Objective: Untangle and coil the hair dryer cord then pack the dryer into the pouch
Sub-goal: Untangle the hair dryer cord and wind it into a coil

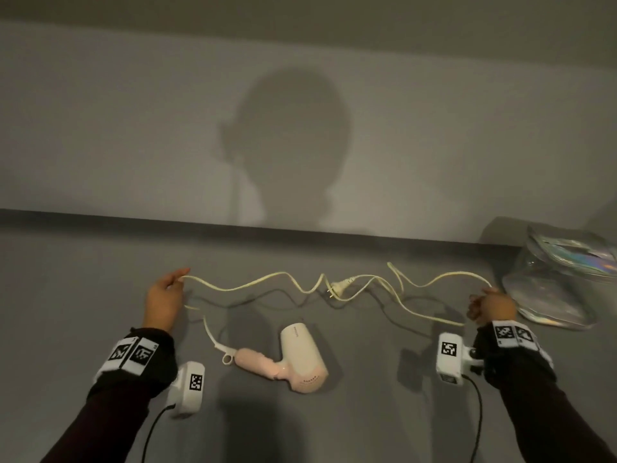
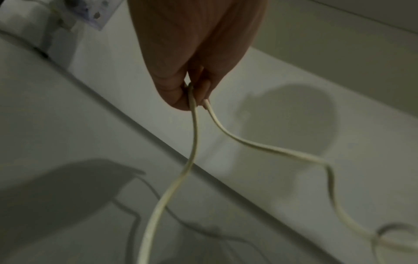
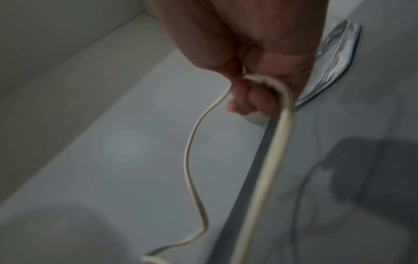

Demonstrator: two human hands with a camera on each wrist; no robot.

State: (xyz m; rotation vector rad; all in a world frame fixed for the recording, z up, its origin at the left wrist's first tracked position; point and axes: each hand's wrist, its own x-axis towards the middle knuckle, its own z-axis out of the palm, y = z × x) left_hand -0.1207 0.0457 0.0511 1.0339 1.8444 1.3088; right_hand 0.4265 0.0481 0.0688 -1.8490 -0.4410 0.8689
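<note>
Dark sleeves with 2 wrist-mounted white cameras fill the near edge of the head view, and between them the hair dryer [image 1: 293,357] is seen lying on its side on the grey surface [image 1: 367,412], its pink handle pointing left and its cream barrel pointing away. From the handle end the cream cord [image 1: 267,282] is led up to the left hand [image 1: 165,300], where a bend of it is pinched between thumb and fingertips; in the left wrist view 2 strands [image 2: 194,135] are seen leaving that pinch. The cord is then strung in loose waves above the surface toward the right hand [image 1: 490,307], whose fingers are curled round a loop of it [image 3: 282,125]. The plug [image 1: 337,289] is seen near the middle of the span, among crossing strands; whether it hangs or rests on the surface cannot be told with certainty. A clear, iridescent pouch [image 1: 561,289] lies at the far right of the surface, just beside the right hand. A head-shaped shadow is cast on the wall [image 1: 133,128] behind.
</note>
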